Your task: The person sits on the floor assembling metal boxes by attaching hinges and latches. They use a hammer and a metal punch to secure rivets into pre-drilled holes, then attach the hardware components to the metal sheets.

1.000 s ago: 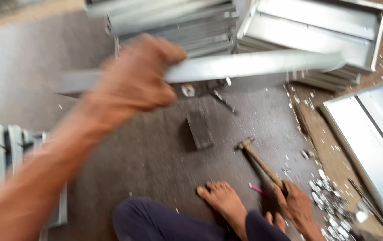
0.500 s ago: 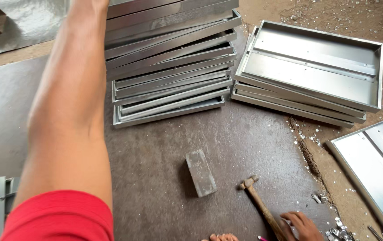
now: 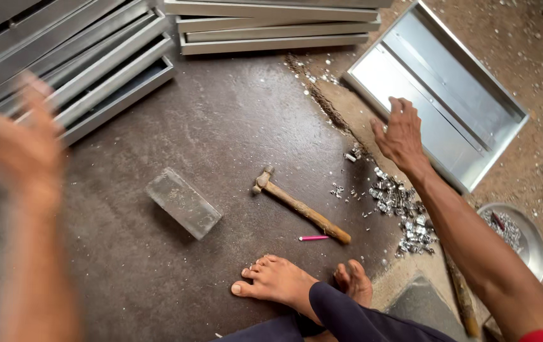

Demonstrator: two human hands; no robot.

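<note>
Left hand [image 3: 21,136] blurred, raised over stacked grey metal channels [image 3: 88,57]; fingers look spread, holding nothing. Mid floor: rectangular grey metal block [image 3: 183,202] lying flat, then hammer [image 3: 300,206] w/ wooden handle, pink pencil [image 3: 314,238] just beside handle end. Bare feet below. Right hand [image 3: 401,136] open, fingers apart, empty, over edge of shiny sheet-metal tray [image 3: 439,95]; heap of small metal scraps [image 3: 401,212] near wrist. Round metal dish [image 3: 528,244] far right.

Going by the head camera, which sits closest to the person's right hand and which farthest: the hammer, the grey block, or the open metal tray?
From the right hand:
1. Open metal tray, just beyond the fingertips, on the right.
2. Hammer, lower left of the hand, mid-floor.
3. Grey block, farther left, past the hammer.
</note>
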